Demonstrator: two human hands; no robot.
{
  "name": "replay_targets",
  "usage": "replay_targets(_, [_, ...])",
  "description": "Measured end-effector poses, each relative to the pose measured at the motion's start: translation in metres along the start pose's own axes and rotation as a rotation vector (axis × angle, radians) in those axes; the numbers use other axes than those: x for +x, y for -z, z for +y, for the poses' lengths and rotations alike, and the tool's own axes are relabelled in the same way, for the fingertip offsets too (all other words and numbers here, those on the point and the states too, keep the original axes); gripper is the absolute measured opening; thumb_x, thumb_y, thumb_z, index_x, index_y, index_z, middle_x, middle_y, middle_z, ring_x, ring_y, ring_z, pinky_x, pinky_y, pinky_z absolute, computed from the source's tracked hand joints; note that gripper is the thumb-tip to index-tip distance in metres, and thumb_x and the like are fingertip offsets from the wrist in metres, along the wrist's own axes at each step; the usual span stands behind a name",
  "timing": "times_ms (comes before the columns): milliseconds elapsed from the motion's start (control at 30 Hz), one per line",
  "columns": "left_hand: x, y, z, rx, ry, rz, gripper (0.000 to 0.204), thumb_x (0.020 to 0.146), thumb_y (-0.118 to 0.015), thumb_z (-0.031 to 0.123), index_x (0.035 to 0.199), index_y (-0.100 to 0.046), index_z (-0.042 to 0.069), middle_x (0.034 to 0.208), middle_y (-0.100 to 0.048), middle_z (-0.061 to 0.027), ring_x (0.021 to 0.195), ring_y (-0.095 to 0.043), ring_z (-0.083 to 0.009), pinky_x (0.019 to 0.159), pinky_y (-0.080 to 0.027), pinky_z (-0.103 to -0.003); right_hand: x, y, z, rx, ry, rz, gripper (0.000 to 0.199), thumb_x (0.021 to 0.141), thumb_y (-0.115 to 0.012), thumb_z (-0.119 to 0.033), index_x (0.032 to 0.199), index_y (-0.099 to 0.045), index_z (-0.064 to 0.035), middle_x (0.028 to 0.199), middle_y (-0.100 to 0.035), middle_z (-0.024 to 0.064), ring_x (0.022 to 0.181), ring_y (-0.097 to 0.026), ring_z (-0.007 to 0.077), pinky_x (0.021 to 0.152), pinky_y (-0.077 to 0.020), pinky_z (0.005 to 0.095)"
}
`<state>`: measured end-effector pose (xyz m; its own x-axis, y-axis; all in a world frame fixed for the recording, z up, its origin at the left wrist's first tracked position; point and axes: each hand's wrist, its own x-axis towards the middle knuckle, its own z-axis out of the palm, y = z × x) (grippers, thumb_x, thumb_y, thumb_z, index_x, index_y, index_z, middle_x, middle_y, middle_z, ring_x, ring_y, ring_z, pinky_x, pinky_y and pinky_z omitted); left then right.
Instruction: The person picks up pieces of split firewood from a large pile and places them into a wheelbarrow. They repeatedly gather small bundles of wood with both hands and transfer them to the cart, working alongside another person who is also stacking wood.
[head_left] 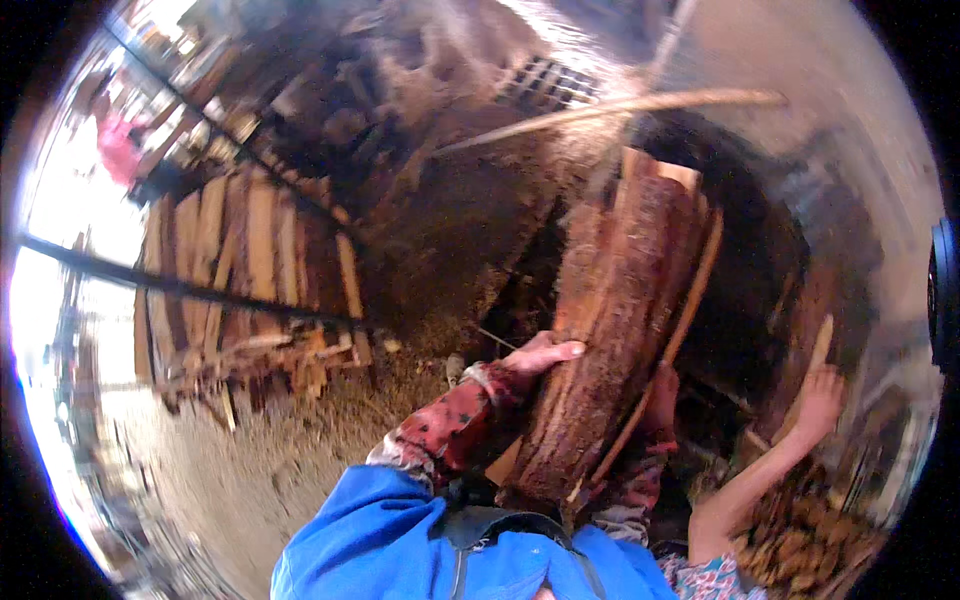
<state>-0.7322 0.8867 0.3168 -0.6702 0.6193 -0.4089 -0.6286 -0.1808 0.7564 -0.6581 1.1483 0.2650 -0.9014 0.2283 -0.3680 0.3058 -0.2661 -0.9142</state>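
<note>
An armful of long, bark-covered firewood slabs [622, 320] leans lengthwise against my body. My left hand [545, 355] grips its left side, thumb on the bark and the other fingers hidden beneath. On the opposite side my right hand [662, 397] clasps the bundle, its fingers partly hidden by a thin strip of wood [697, 283] along the edge. Paler split wood shows at the far end of the slabs. Both my forearms have red patterned sleeves [458, 428].
At the left stands a stack of split planks [250, 245] behind dark bars [190, 283]. A co-worker's hand [823, 392] holds a wood stick at the right. Beyond the bundle lie a long pale pole [640, 103] and a metal grate [548, 82]. Chopped wood [800, 530] is heaped at lower right.
</note>
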Motion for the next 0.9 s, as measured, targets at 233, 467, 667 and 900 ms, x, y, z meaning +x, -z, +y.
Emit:
replay_targets(233, [-0.015, -0.001, -0.001, -0.057, -0.074, 0.040, 0.090, 0.068, -0.076, 0.058, 0.128, -0.052, -0.004, 0.119, -0.060, -0.0131, 0.108, -0.057, -0.0238, 0.095, -0.044, -0.037, -0.007, -0.029, -0.020, -0.039, 0.132, -0.103, 0.046, 0.097, -0.046, -0.042, 0.114, -0.053, -0.0003, 0.104, -0.061, 0.0102, 0.089, -0.059, 0.0228, 0.077, -0.0508, 0.0378])
replay_targets(467, [-0.032, 0.006, -0.006, -0.168, -0.060, 0.043, 0.097, 0.065, -0.078, 0.057, 0.134, -0.046, -0.002, 0.125, -0.058, -0.0134, 0.112, -0.056, -0.0252, 0.098, -0.044, -0.039, -0.025, -0.065, -0.049, -0.171, 0.049, -0.050, 0.055, 0.096, -0.045, -0.047, 0.122, -0.049, 0.0011, 0.108, -0.060, 0.0147, 0.093, -0.061, 0.0276, 0.082, -0.0515, 0.0417])
replay_targets(667, [-0.061, 0.015, -0.012, -0.089, -0.071, 0.131, 0.103, 0.064, -0.077, 0.062, 0.136, -0.043, -0.003, 0.130, -0.053, -0.0157, 0.119, -0.052, -0.0272, 0.102, -0.040, -0.039, -0.036, -0.083, -0.051, 0.088, -0.055, -0.281, 0.060, 0.094, -0.046, -0.049, 0.126, -0.047, 0.0015, 0.114, -0.060, 0.0169, 0.095, -0.061, 0.0295, 0.083, -0.0513, 0.0420])
replay_targets(900, [-0.106, 0.013, -0.009, -0.181, -0.136, 0.207, 0.102, 0.065, -0.076, 0.062, 0.137, -0.042, -0.001, 0.131, -0.053, -0.0157, 0.120, -0.052, -0.0272, 0.103, -0.038, -0.040, -0.044, -0.115, -0.060, 0.179, -0.342, -0.316, 0.055, 0.097, -0.041, -0.045, 0.129, -0.048, 0.0002, 0.120, -0.058, 0.0136, 0.104, -0.057, 0.0264, 0.089, -0.0471, 0.0404])
